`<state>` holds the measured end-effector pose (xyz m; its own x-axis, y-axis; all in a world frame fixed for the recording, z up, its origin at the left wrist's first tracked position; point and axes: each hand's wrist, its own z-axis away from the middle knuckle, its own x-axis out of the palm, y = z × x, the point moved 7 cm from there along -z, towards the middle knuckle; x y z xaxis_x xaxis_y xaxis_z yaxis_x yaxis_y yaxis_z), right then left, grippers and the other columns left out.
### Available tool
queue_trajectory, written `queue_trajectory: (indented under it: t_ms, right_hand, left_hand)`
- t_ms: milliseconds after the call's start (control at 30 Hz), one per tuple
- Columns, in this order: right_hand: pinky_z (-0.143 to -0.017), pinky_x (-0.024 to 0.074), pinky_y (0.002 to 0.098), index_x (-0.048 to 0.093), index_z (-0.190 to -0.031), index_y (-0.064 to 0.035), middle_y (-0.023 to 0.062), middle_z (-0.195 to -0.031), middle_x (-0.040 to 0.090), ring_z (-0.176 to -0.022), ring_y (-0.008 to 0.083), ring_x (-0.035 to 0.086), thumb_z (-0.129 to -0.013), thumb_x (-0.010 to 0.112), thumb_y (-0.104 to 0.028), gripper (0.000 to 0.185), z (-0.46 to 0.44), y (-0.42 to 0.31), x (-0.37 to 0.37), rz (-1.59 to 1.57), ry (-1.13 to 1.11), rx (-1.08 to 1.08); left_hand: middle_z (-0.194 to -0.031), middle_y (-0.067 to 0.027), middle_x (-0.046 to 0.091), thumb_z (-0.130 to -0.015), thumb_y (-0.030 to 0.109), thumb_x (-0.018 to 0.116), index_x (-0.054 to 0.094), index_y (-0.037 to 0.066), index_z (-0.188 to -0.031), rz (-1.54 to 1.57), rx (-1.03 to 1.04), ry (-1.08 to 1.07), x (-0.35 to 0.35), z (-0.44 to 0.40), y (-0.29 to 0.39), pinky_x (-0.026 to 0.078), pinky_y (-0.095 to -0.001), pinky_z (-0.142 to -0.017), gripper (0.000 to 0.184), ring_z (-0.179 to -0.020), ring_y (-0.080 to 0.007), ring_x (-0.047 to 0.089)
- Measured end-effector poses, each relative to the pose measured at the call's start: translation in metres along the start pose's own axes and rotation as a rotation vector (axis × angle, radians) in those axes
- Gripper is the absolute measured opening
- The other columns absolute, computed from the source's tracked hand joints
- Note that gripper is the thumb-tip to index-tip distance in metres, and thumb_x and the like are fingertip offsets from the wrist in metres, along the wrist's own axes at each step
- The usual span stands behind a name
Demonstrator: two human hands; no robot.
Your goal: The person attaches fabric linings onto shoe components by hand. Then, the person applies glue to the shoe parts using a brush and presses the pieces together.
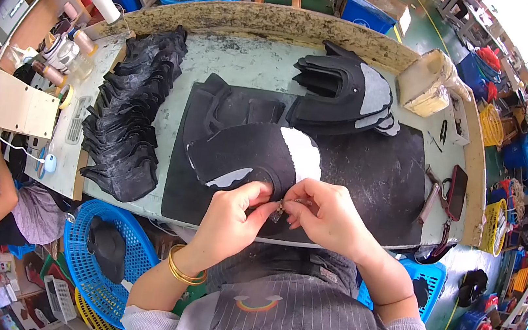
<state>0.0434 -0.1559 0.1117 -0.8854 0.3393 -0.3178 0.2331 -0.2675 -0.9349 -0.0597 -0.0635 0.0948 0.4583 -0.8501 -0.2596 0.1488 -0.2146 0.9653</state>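
Where hands point(227, 221) meet — black piece point(242, 152)

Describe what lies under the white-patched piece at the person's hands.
Around the white-patched piece, a dark mat and part of another black piece show beneath. Whatever it directly covers cannot be seen.

From the wearer's head, one camera looked forward and steeply down, close above the left hand point(228, 223) and right hand point(331, 221), its wide, dark-rimmed view spanning the tabletop point(244, 57) and green floor point(435, 38) beyond
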Motion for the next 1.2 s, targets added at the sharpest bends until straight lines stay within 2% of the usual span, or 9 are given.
queue_trajectory:
  t_ms: [33, 133, 233, 300, 500, 600, 800, 1100, 1200]
  right_hand:
    - [-0.060, 0.0534, 0.0252, 0.058, -0.088, 0.0057, 0.0094, -0.075, 0.063, -0.068, 0.0135, 0.065, -0.083, 0.059, 0.003, 0.005, 0.001, 0.001, 0.001, 0.012, 0.003, -0.012]
    - [-0.060, 0.0503, 0.0338, 0.056, -0.084, 0.0031, 0.0178, -0.072, 0.061, -0.065, 0.0298, 0.064, -0.083, 0.057, -0.001, 0.004, 0.002, 0.002, 0.003, 0.080, 0.096, -0.145]
    - [-0.060, 0.0503, 0.0346, 0.055, -0.082, 0.0024, 0.0183, -0.073, 0.060, -0.066, 0.0335, 0.063, -0.083, 0.058, 0.000, 0.004, 0.006, 0.004, 0.007, 0.197, 0.209, -0.232]
    - [-0.060, 0.0504, 0.0342, 0.056, -0.083, 0.0025, 0.0179, -0.075, 0.061, -0.066, 0.0317, 0.063, -0.082, 0.060, -0.001, 0.005, 0.006, 0.004, 0.007, 0.199, 0.280, -0.234]
    - [-0.058, 0.0507, 0.0305, 0.058, -0.088, 0.0020, 0.0153, -0.078, 0.063, -0.066, 0.0239, 0.065, -0.082, 0.064, -0.003, 0.010, 0.010, 0.009, 0.005, 0.190, 0.354, -0.200]
    - [-0.058, 0.0506, 0.0290, 0.059, -0.089, 0.0016, 0.0144, -0.077, 0.063, -0.066, 0.0214, 0.065, -0.082, 0.063, -0.003, 0.009, 0.009, 0.012, 0.002, 0.169, 0.356, -0.190]
    - [-0.059, 0.0505, 0.0288, 0.058, -0.090, 0.0016, 0.0144, -0.077, 0.062, -0.066, 0.0206, 0.065, -0.083, 0.059, 0.000, 0.007, 0.007, 0.014, 0.002, 0.101, 0.280, -0.153]
    - [-0.059, 0.0505, 0.0317, 0.056, -0.089, 0.0013, 0.0157, -0.078, 0.061, -0.067, 0.0257, 0.065, -0.082, 0.060, 0.001, 0.008, 0.007, 0.006, 0.009, 0.304, 0.284, -0.301]
    - [-0.058, 0.0506, 0.0323, 0.056, -0.089, 0.0015, 0.0164, -0.080, 0.061, -0.067, 0.0267, 0.064, -0.082, 0.062, 0.000, 0.010, 0.008, 0.006, 0.011, 0.272, 0.321, -0.280]
  left_hand:
    - [-0.084, -0.0104, 0.069, -0.082, -0.002, 0.064, 0.060, -0.006, -0.093, -0.025, -0.004, 0.018, 0.000, 0.000, 0.001, 0.049, -0.0223, -0.071, 0.013, -0.080, -0.0066, 0.062]
    - [-0.079, -0.0101, 0.069, -0.081, -0.002, 0.065, 0.060, -0.005, -0.089, -0.078, 0.001, 0.078, 0.001, 0.000, 0.006, 0.049, -0.0219, -0.066, 0.010, -0.075, -0.0057, 0.062]
    - [-0.075, -0.0117, 0.068, -0.080, -0.002, 0.064, 0.060, -0.004, -0.087, -0.088, 0.050, 0.160, 0.005, 0.002, 0.004, 0.049, -0.0231, -0.061, 0.008, -0.071, -0.0100, 0.065]
    - [-0.075, -0.0149, 0.067, -0.080, 0.000, 0.063, 0.061, -0.002, -0.088, -0.098, 0.105, 0.223, 0.007, 0.003, 0.003, 0.051, -0.0256, -0.058, 0.008, -0.069, -0.0190, 0.069]
    - [-0.072, -0.0148, 0.067, -0.080, -0.001, 0.063, 0.061, -0.002, -0.088, -0.069, 0.124, 0.336, 0.009, 0.002, 0.004, 0.050, -0.0261, -0.055, 0.009, -0.070, -0.0193, 0.069]
    - [-0.078, -0.0091, 0.069, -0.082, -0.001, 0.064, 0.061, -0.005, -0.091, -0.019, 0.055, 0.273, 0.010, 0.001, -0.004, 0.048, -0.0210, -0.060, 0.010, -0.071, -0.0033, 0.060]
    - [-0.077, -0.0059, 0.068, -0.084, 0.000, 0.064, 0.061, -0.004, -0.091, 0.097, 0.023, 0.160, 0.011, 0.000, -0.014, 0.047, -0.0200, -0.063, 0.008, -0.074, -0.0022, 0.057]
    - [-0.074, -0.0061, 0.067, -0.082, 0.001, 0.065, 0.060, -0.004, -0.085, 0.020, -0.005, 0.219, 0.009, 0.001, -0.013, 0.046, -0.0196, -0.059, 0.008, -0.071, -0.0009, 0.055]
    - [-0.072, -0.0154, 0.067, -0.079, 0.002, 0.064, 0.061, -0.004, -0.086, -0.052, 0.062, 0.316, 0.010, 0.001, -0.012, 0.050, -0.0262, -0.057, 0.010, -0.065, -0.0144, 0.067]
